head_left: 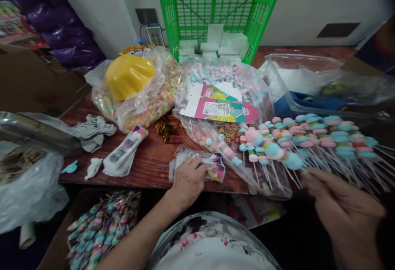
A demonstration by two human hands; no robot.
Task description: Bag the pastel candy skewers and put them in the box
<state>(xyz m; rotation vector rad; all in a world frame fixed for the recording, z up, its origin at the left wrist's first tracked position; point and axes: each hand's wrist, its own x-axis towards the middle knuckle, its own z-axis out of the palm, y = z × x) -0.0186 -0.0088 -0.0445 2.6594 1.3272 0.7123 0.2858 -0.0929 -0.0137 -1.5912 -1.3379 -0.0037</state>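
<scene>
My left hand (188, 179) rests on a stack of small clear printed bags (212, 164) at the front edge of the wooden table (148, 159), fingers curled on the top bag. My right hand (342, 208) is blurred at the right, its fingers closed around the white sticks of a marshmallow skewer (277, 151). A long row of pink, blue and white marshmallow skewers (324, 134) lies fanned out across the right side.
A green plastic basket (262, 15) with white blocks stands tilted at the back. Bags of colourful cereal rings (154, 101) with a yellow scoop (128, 75), a flat printed carton (222, 109), a label stack (125, 151) and a clear tub (277, 72) surround. Wrapped skewers fill a box (98, 229) below.
</scene>
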